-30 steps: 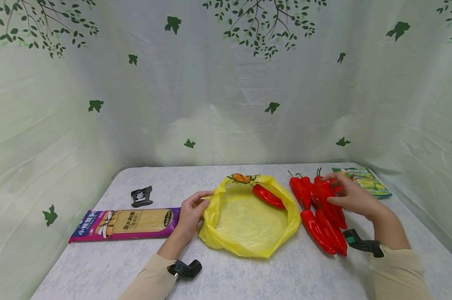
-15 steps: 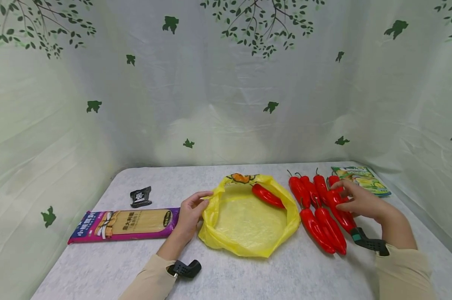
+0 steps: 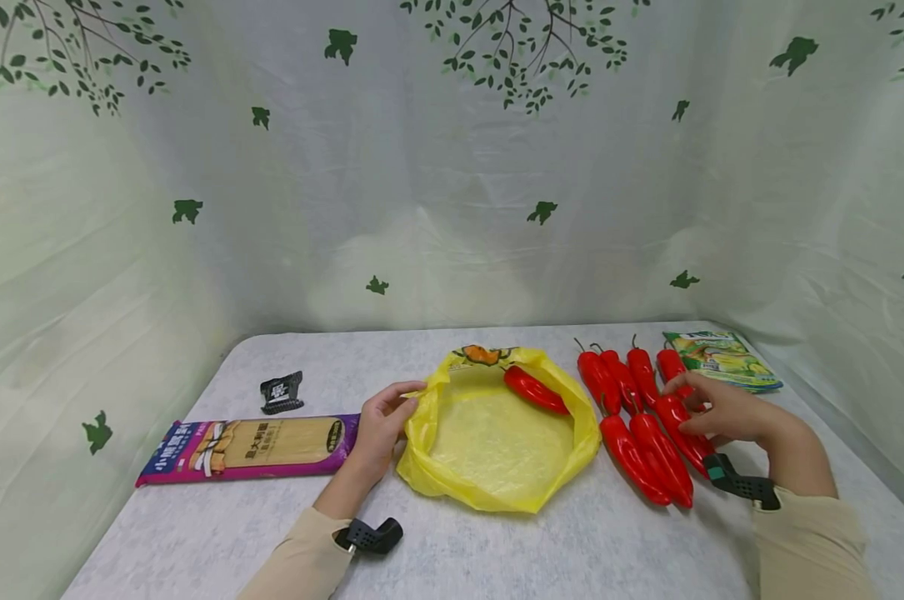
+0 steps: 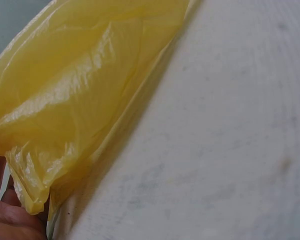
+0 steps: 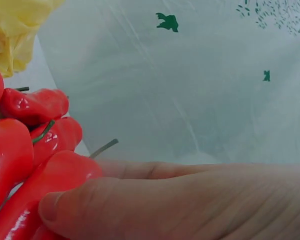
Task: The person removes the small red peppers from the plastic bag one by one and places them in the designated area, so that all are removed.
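Observation:
In the head view my left hand (image 3: pixel 384 425) pinches the left rim of a yellow plastic bag (image 3: pixel 489 496), whose mouth is spread wide. Thin folds of that plastic gather at the left hand (image 4: pixel 15 220) in the left wrist view. One red chili pepper (image 3: pixel 536 391) lies inside, near the bag's back right. To the right of the bag is a bunch of glossy red chili peppers (image 3: pixel 631 462). My right hand (image 3: pixel 732 412) grips a red chili pepper (image 5: pixel 65 170) at the bunch's right side, with the thumb along it in the right wrist view.
A purple pack of spaghetti (image 3: pixel 272 442) lies to the left, with a small black wrapped packet (image 3: pixel 282 393) behind it. A green and yellow packet (image 3: pixel 721 360) lies at the back right. A pale leaf-print curtain (image 3: pixel 452 208) hangs behind the table.
My right hand has moved right and slightly toward me, and a chili pepper has shifted to the right side of the bunch. My left hand and the bag stay put.

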Demonstrator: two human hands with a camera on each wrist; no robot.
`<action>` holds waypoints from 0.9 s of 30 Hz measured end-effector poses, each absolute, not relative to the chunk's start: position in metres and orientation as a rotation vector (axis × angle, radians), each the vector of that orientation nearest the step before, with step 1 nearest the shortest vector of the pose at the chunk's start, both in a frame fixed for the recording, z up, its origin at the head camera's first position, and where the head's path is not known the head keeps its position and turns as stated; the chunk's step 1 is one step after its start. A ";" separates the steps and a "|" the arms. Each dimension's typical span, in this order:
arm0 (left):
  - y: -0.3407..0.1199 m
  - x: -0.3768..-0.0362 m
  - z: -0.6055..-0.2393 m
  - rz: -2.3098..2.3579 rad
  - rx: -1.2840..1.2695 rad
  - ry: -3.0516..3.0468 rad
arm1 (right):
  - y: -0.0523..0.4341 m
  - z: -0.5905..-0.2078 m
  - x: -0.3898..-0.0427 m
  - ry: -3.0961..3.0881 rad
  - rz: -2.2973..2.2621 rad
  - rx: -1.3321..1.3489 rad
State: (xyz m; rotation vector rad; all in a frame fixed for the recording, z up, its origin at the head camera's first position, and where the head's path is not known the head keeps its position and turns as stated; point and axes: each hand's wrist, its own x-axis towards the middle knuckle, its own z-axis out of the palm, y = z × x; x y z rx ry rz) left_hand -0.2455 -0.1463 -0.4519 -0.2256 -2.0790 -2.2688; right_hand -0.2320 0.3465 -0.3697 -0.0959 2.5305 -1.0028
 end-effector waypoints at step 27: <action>-0.145 -0.247 -0.452 -2.275 -0.205 -2.087 | 0.352 -0.377 -0.233 2.477 -0.986 -0.093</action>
